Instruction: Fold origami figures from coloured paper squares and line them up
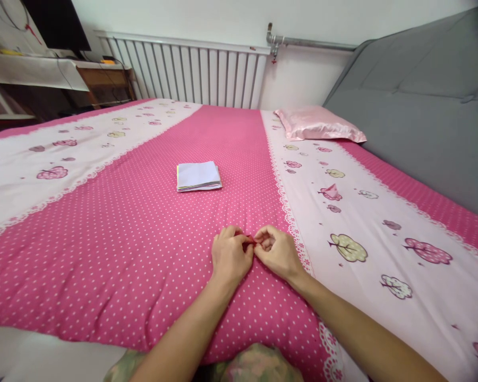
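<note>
Over the pink dotted part of the bed, my left hand (231, 252) pinches a small piece of folded red paper (250, 242) between thumb and fingers. From the other side my right hand (276, 249) grips the same piece with thumb and index finger. Most of the paper is hidden behind the fingers, so its full shape does not show. Beyond my hands lies a stack of square paper sheets (199, 175), white on top with coloured edges. To the right, a small pointed pink folded paper (332, 192) stands on the pale strip of the cover.
The bed cover (143, 212) spreads all around, slightly wrinkled. A pink satin pillow (321, 123) rests near the grey padded headboard (418, 95). Behind are a white radiator (191, 69) and a pipe with a valve (274, 50). A desk (103, 77) with a monitor (58, 24) stands far left.
</note>
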Available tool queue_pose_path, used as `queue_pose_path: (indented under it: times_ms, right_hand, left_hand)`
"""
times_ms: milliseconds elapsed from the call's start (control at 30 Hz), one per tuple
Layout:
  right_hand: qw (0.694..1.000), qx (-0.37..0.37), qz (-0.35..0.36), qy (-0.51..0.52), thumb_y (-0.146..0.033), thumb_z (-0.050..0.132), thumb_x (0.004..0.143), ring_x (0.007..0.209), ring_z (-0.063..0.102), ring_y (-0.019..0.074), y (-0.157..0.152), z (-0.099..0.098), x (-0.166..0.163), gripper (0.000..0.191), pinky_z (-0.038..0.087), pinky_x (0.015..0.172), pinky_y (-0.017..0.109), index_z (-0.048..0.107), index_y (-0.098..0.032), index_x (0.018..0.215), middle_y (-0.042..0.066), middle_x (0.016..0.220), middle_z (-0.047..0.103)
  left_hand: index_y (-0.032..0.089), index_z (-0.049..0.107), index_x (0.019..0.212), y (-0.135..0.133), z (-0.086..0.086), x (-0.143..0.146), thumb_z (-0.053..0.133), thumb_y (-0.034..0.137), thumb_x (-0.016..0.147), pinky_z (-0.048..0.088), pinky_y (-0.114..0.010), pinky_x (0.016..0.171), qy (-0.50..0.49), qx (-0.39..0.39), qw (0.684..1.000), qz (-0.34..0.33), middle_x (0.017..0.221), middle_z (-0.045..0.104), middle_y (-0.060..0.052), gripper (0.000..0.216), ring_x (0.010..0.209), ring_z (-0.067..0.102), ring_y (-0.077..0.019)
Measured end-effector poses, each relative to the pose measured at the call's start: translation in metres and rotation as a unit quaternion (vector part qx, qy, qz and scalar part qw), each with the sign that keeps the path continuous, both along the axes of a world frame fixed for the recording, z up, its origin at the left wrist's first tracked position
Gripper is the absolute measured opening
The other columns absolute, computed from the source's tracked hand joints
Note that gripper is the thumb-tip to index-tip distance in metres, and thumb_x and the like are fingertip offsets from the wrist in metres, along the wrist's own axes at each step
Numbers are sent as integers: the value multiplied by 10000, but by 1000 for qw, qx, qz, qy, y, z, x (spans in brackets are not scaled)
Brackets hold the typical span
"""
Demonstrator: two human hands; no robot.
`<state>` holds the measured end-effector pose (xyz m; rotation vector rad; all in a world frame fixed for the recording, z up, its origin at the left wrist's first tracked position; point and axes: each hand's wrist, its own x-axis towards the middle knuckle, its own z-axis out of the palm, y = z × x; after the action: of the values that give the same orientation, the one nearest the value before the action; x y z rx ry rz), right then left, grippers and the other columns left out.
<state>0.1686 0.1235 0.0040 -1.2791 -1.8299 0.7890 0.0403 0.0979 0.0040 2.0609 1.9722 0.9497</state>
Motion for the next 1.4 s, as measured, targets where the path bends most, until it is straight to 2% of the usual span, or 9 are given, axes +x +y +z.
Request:
queue_pose_path:
  times_ms: [167, 333, 433, 533, 733, 967, 1200, 1400]
  right_hand:
    - [1000, -15, -5, 3, -161, 510, 641, 511, 608, 130, 1, -1, 1, 113, 483, 523, 230, 552, -181, 744, 4, 651, 640]
    - [998, -19, -36, -42, -200, 527, 672, 473, 585, 127, 3, 1, 3, 43, 458, 508, 238, 563, -191, 694, -3, 633, 645]
    - [996, 9, -39, -79, -171, 529, 673, 467, 551, 112, 3, 4, 4, 88, 448, 524, 243, 615, -190, 681, 4, 691, 646]
    - [989, 49, -12, -141, -167, 523, 706, 551, 559, 122, 2, 5, 6, 161, 447, 579, 249, 680, -201, 718, 24, 772, 638]
    - [954, 57, 6, -295, -240, 549, 755, 749, 592, 167, -1, 12, 4, 175, 423, 684, 260, 708, -235, 829, 34, 808, 627]
    - [889, 33, -2, -457, -241, 465, 831, 691, 605, 198, 0, 25, -9, 238, 364, 555, 288, 677, -197, 730, 67, 800, 634]
    - [881, 50, 21, -471, -235, 439, 851, 693, 595, 169, 0, 18, -8, 214, 320, 507, 274, 622, -201, 746, 29, 856, 606]
    - [875, 73, 27, -477, -231, 409, 870, 675, 579, 152, -2, 14, -6, 210, 297, 494, 275, 590, -196, 769, 22, 870, 586]
  left_hand:
    - [250, 717, 765, 3, 1, 2, 612, 239, 727, 419, -375, 712, 13, -19, 1000, 5, 824, 610, -42, 112, 802, 540, -228]
    - [251, 719, 739, 3, 0, 0, 612, 192, 729, 411, -375, 733, 14, -26, 1000, -1, 821, 610, -44, 123, 821, 534, -228]
    - [244, 718, 750, 3, -1, -1, 608, 195, 737, 406, -370, 728, 16, -25, 1000, -3, 823, 605, -45, 121, 820, 531, -225]
    - [233, 717, 761, 2, -1, 0, 600, 201, 749, 398, -363, 731, 21, -19, 1000, -3, 830, 605, -47, 122, 836, 528, -223]
    - [226, 712, 778, -2, 1, 2, 593, 197, 762, 384, -342, 731, 26, -9, 1000, -12, 849, 608, -39, 123, 852, 520, -209]
    - [213, 707, 754, -3, 2, 3, 568, 179, 778, 390, -342, 719, 31, -17, 999, -22, 844, 610, -40, 145, 830, 520, -203]
    - [220, 710, 769, -3, 2, 2, 568, 190, 769, 397, -353, 750, 57, -28, 998, 0, 893, 611, -52, 145, 878, 519, -219]
    - [166, 688, 774, -12, 10, 7, 539, 190, 763, 391, -355, 793, 122, -6, 992, 38, 983, 590, -90, 151, 929, 503, -233]
